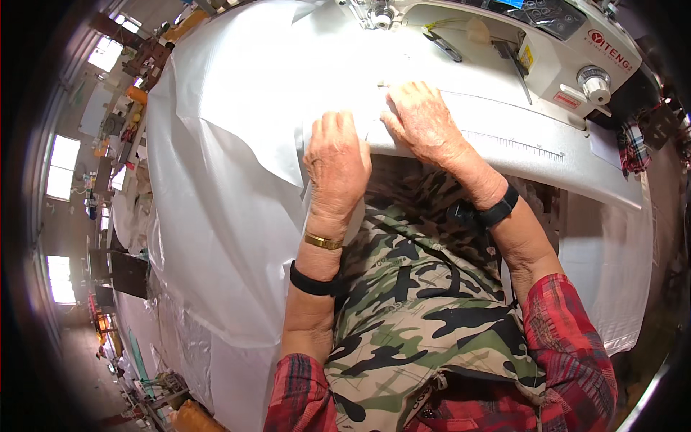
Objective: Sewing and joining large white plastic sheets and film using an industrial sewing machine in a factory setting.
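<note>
A large, glossy white plastic sheet [230, 194] drapes over the sewing machine bed and hangs down on the left. My left hand [337, 162] is closed on the sheet's near edge, its fingers curled over the top. Just to the right and a little farther in, my right hand [425, 122] has its fingers bent and pressed together at the sheet's edge; glare hides exactly what lies beneath its fingertips. Beyond both hands is the needle and presser foot area [381, 16] of the sewing machine [561, 61].
Black-handled thread snips [443, 45] lie on the machine bed, near a dark slim tool [515, 72]. A ruler scale [511, 144] runs along the bed's front. The handwheel-like knob [594, 83] sits at right. Cluttered shelves [126, 137] stand far left.
</note>
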{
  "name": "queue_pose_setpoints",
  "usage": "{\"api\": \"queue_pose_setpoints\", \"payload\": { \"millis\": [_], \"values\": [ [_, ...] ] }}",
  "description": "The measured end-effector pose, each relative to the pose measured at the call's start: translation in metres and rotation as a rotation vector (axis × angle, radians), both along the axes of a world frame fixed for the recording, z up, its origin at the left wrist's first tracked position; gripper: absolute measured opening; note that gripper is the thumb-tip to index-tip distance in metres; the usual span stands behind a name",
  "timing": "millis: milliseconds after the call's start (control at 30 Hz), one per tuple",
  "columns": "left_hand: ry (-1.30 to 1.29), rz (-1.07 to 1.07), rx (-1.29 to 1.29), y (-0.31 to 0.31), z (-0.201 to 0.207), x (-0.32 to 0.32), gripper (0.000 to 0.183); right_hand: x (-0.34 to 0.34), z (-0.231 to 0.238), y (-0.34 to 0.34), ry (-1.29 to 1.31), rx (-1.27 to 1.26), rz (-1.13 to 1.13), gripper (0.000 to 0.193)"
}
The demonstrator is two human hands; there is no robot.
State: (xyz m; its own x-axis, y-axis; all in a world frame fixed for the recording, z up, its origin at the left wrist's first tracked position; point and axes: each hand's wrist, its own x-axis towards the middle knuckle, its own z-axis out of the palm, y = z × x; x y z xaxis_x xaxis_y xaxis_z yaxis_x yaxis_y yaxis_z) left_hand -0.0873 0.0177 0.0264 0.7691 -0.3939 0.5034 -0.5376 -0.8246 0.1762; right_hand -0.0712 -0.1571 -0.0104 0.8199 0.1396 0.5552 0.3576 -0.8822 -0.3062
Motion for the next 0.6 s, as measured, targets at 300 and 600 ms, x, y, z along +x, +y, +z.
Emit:
{"api": "queue_pose_setpoints", "payload": {
  "millis": [300, 600],
  "values": [
    [0.618, -0.124, -0.9, 0.017, 0.005, 0.028, 0.015, 0.0, 0.006, -0.002, 0.026, 0.172, 0.087, 0.024],
    [0.509, -0.044, -0.663, 0.001, -0.002, 0.036, 0.028, -0.005, 0.022, 0.002, 0.32, 0.537, -0.025, 0.042]
  ]
}}
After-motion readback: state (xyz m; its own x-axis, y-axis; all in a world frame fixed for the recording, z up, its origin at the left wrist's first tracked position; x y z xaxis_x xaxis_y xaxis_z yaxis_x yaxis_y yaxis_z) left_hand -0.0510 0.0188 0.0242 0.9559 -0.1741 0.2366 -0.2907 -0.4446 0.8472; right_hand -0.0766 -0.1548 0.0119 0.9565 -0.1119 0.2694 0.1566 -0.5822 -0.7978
